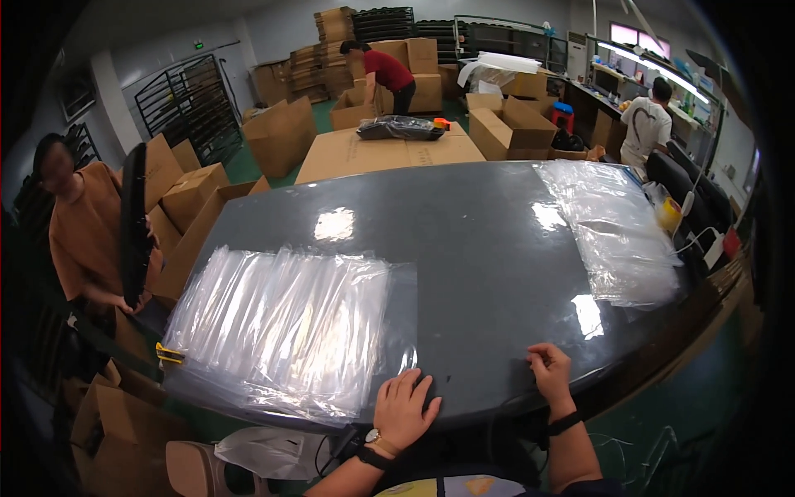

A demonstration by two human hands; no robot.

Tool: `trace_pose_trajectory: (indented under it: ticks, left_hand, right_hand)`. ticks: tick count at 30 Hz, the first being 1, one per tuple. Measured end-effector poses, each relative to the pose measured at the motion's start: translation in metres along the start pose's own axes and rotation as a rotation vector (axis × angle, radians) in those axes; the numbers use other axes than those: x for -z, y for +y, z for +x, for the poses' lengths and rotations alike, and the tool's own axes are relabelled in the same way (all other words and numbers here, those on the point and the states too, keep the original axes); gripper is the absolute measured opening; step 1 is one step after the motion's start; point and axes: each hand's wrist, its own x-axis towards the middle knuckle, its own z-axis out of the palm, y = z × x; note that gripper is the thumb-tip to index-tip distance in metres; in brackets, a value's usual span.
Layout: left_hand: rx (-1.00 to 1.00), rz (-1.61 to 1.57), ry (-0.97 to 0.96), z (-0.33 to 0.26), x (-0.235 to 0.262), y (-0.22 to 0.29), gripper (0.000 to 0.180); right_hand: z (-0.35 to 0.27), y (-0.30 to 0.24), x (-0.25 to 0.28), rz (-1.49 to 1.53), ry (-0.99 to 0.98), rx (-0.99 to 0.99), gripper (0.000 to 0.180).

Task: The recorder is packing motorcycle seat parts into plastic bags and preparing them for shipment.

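Note:
My left hand [403, 407] lies flat, fingers spread, on the near edge of a dark grey table [464, 240], right beside the corner of a wide stack of clear plastic bags [286, 327]. It wears a wristwatch and a black band. My right hand [551, 371] rests at the table's near edge with fingers curled and nothing visibly between them. A second pile of clear plastic bags [617, 228] lies at the table's right side.
At the left a person in an orange shirt [83, 236] holds a flat black panel [132, 224] upright. Cardboard boxes [281, 132] crowd the floor behind. Two other people work at the back. A yellow tool [170, 356] lies at the table's left edge.

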Motion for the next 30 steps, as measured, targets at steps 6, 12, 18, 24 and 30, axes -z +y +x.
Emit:
trace_pose_trajectory:
  ticks: [6, 12, 18, 24, 30]
  left_hand:
    - [-0.009, -0.052, 0.005, -0.0029, -0.0017, 0.0012, 0.026]
    - [-0.01, -0.055, 0.018, -0.0049, -0.0023, 0.0009, 0.024]
    - [-0.008, -0.057, 0.024, -0.0044, -0.0024, -0.0004, 0.024]
    - [-0.007, -0.051, 0.007, -0.0058, -0.0017, -0.002, 0.023]
    - [-0.019, -0.054, -0.003, -0.0045, -0.0015, 0.0006, 0.023]
  right_hand:
    - [0.0009, 0.003, 0.0023, -0.006, -0.013, 0.007, 0.01]
    - [-0.0001, 0.0073, 0.0026, -0.011, -0.015, 0.016, 0.009]
    - [0.0007, 0.0056, 0.0027, -0.016, -0.008, 0.034, 0.009]
    - [0.0018, 0.0075, 0.0003, -0.023, -0.019, 0.042, 0.009]
    - [-0.0009, -0.0018, 0.0038, -0.017, -0.003, 0.011, 0.008]
